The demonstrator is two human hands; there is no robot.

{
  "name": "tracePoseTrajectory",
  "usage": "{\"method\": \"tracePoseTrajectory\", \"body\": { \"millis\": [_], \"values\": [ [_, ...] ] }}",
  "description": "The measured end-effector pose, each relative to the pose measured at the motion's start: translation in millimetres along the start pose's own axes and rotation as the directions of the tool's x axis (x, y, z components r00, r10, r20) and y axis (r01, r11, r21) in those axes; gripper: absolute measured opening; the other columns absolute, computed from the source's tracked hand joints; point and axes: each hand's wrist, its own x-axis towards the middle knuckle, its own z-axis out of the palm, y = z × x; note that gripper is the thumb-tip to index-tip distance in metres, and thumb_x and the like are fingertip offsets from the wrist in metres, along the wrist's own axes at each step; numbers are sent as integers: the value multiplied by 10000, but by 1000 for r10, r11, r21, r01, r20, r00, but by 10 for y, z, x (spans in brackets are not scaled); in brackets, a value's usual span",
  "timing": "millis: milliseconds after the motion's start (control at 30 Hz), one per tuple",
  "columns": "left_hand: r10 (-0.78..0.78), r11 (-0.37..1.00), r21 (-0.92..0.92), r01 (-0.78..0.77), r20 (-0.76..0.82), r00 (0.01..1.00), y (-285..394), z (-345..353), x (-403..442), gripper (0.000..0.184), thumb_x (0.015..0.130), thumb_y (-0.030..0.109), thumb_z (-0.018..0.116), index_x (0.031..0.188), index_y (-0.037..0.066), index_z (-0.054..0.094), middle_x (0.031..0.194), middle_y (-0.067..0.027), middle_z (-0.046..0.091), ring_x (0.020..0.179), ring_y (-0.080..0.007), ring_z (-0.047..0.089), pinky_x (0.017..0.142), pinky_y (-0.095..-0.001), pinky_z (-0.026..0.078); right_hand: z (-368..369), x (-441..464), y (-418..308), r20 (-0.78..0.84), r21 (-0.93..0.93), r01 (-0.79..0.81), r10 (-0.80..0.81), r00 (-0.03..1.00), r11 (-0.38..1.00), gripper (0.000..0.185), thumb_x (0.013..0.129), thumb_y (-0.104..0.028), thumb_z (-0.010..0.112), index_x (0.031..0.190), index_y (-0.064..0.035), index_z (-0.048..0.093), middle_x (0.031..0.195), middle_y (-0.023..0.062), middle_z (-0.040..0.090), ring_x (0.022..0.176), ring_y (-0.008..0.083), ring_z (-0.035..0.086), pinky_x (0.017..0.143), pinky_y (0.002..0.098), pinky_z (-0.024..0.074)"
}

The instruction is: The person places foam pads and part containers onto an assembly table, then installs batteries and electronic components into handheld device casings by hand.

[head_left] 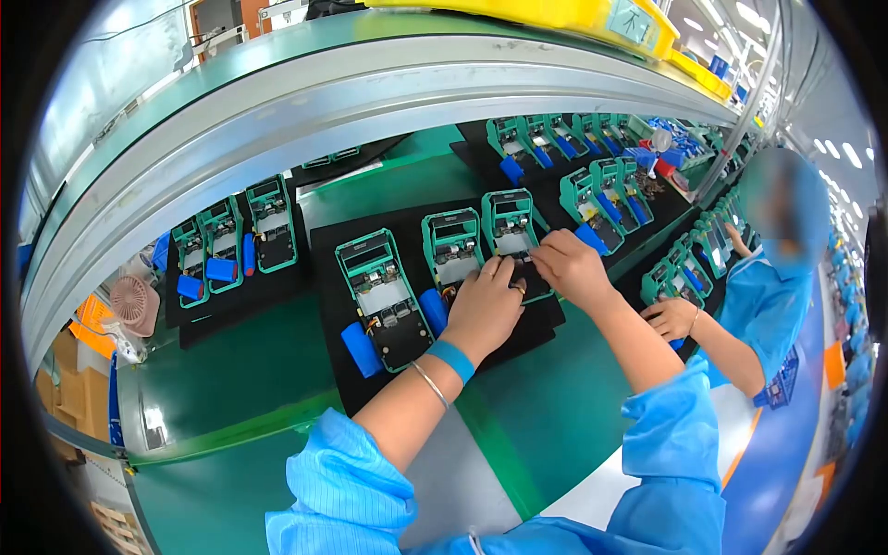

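A green device housing [511, 215] with a black end and a pale inner board lies face up on a black mat. Over its lower end my left hand [483, 313] bends its fingers together, a ring on one finger. My right hand [575, 268] pinches at the housing's right edge; whatever is between these fingertips is hidden. Beside my left hand is another housing [451, 231], with a blue cylindrical battery [433, 311] next to it. Farther left, a third housing [377, 264] shows wires and a small board, a blue battery [361, 350] at its side.
More housings [270, 222] with batteries lie on a mat to the left, and several [606, 205] to the right. A metal shelf edge [370, 92] crosses above. At the right, a co-worker's hand [673, 317] touches other housings. A pink fan [135, 303] stands at far left.
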Motion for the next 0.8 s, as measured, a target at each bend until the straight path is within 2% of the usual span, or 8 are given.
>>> {"method": "tracePoseTrajectory", "body": {
  "millis": [233, 467, 533, 667, 733, 800],
  "values": [
    [-13, 1000, -7, 13, -34, 999, -12, 64, -10, 369, 814, 221, 718, 1147, 66, 680, 1309, -145, 508, 1277, -310, 442, 962, -429, 467, 322, 80, 264, 172, -164, 81, -53, 984, 983, 131, 677, -61, 702, 783, -73, 626, 801, 45, 525, 767, 229, 565, 610, 323, 503],
    [-9, 1000, -12, 8, -73, 997, -15, 103, -9, 347, 803, 213, 725, 1108, 54, 681, 1289, -142, 513, 1270, -306, 449, 945, -419, 470, 318, 166, 228, 195, -245, 210, -164, 967, 947, 123, 644, -103, 665, 710, -89, 563, 815, 37, 531, 814, 204, 585, 601, 308, 526],
    [-8, 1000, -3, 8, -88, 996, -10, 87, -8, 348, 803, 211, 725, 1109, 53, 680, 1291, -142, 512, 1269, -307, 451, 943, -420, 470, 311, 198, 225, 284, -309, 237, -148, 947, 921, 114, 647, -104, 661, 705, -96, 563, 819, 35, 535, 827, 200, 592, 612, 304, 531],
    [-9, 1000, -5, 8, -68, 998, -16, 86, -13, 349, 803, 204, 728, 1110, 47, 676, 1294, -141, 514, 1266, -310, 455, 943, -418, 468, 348, 270, 233, 289, -320, 255, -162, 943, 913, 138, 650, -98, 658, 706, -90, 532, 803, 43, 509, 796, 200, 574, 590, 294, 516],
    [-6, 1000, -9, 5, -72, 997, -11, 81, -4, 350, 804, 203, 728, 1111, 45, 675, 1295, -141, 514, 1266, -310, 455, 945, -416, 467, 353, 294, 235, 315, -343, 188, -75, 946, 920, 112, 662, -105, 664, 725, -99, 571, 827, 36, 539, 851, 200, 596, 623, 297, 543],
    [-7, 1000, -16, 6, -68, 998, -13, 63, -15, 347, 803, 199, 727, 1109, 44, 674, 1292, -143, 517, 1264, -308, 452, 947, -410, 466, 313, 348, 227, 286, -346, 169, -68, 956, 923, 114, 668, -103, 663, 740, -98, 574, 832, 34, 541, 857, 199, 595, 616, 296, 544]
  ]
}}
